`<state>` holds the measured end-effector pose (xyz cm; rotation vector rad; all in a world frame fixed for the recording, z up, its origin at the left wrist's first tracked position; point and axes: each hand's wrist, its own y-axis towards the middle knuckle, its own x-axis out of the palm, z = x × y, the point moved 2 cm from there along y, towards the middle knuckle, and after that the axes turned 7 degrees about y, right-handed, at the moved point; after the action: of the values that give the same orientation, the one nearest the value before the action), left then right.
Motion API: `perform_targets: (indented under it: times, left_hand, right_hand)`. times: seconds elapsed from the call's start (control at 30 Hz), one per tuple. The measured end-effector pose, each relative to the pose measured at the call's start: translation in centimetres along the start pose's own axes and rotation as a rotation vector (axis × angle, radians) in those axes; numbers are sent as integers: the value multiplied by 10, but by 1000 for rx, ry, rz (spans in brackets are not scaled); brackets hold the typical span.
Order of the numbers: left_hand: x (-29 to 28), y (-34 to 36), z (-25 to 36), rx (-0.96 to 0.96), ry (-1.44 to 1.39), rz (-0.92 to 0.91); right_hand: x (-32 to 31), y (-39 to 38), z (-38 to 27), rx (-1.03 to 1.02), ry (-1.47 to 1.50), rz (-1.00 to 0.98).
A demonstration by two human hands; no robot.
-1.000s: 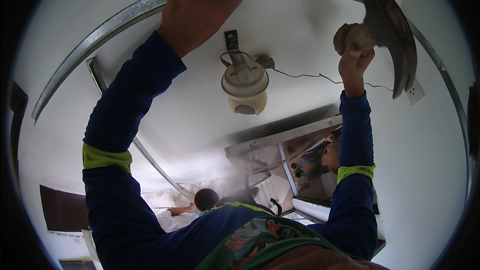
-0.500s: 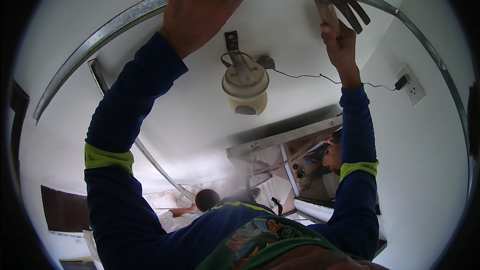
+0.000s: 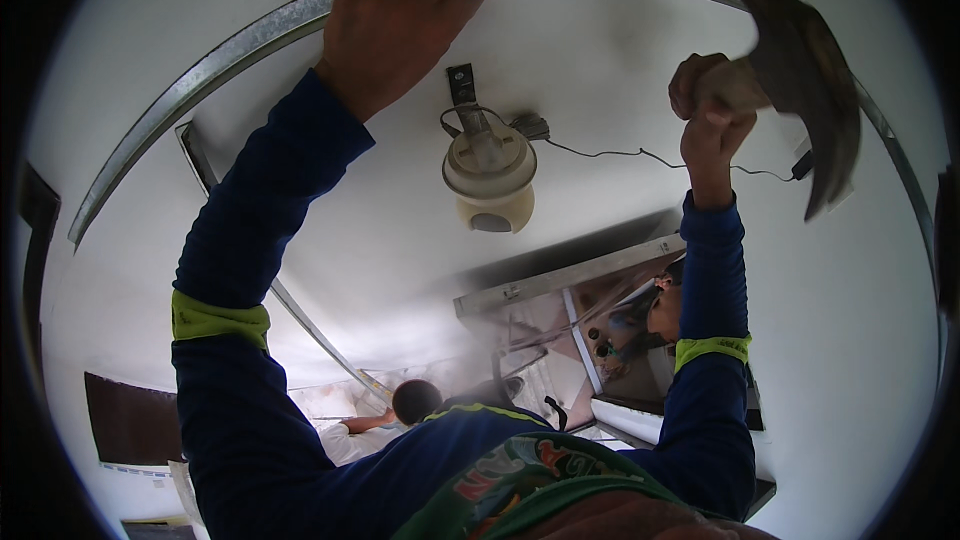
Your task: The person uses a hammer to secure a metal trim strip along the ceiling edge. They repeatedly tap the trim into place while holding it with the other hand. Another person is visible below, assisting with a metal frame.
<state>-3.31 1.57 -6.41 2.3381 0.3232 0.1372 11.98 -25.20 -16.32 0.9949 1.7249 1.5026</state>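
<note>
One hammer (image 3: 790, 50) (clawed) in right hand (image 3: 710, 100)

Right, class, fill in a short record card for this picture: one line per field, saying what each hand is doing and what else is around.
Left hand: left hand pressed flat on the metal channel that runs along the ceiling
Right hand: right hand gripping a claw hammer, raised beside the channel
Between the arms: round cream ceiling fitting with a thin black cable
Further off: another person working
</note>
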Motion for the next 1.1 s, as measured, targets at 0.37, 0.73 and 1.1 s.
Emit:
perform_targets:
  times: [0.37, 0.73, 1.1]
  left_hand:
    - [-1, 2, 1, 8, 5, 13]
    - [-1, 0, 2, 6, 6, -7]
    - [0, 1, 1, 1, 10, -5]
  right_hand:
    - [-1, -1, 14, 77, -89, -21]
    - [18, 7, -3, 69, -269, -87]
    - [15, 4, 3, 257, -466, -143]
